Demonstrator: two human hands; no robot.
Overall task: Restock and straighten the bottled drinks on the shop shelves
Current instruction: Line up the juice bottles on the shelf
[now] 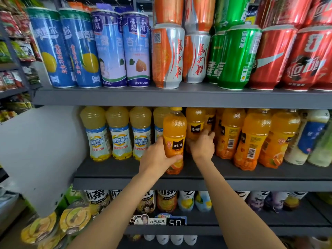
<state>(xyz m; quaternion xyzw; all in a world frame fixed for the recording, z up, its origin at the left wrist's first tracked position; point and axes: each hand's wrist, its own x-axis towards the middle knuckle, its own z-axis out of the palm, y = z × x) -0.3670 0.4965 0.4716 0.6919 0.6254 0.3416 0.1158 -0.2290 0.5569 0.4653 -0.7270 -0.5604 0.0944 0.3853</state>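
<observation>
My left hand (pixel 158 157) grips an orange juice bottle (pixel 174 133) with a yellow cap, standing upright near the front of the middle shelf (pixel 125 183). Just to its right, my right hand (pixel 203 145) reaches further back and its fingers curl round a second orange juice bottle (pixel 195 123) in the row behind. More orange juice bottles (pixel 251 139) stand to the right, some turned with barcodes outward. A row of pale yellow pear drink bottles (pixel 119 135) stands to the left.
The top shelf (pixel 161 97) carries tall blue cans, orange-silver cans, green cans and red cola cans (pixel 269 58). White and pale green bottles (pixel 309 139) stand at the far right of the middle shelf. Tea bottles fill the lower shelf, with a price tag (pixel 158 221) on its edge.
</observation>
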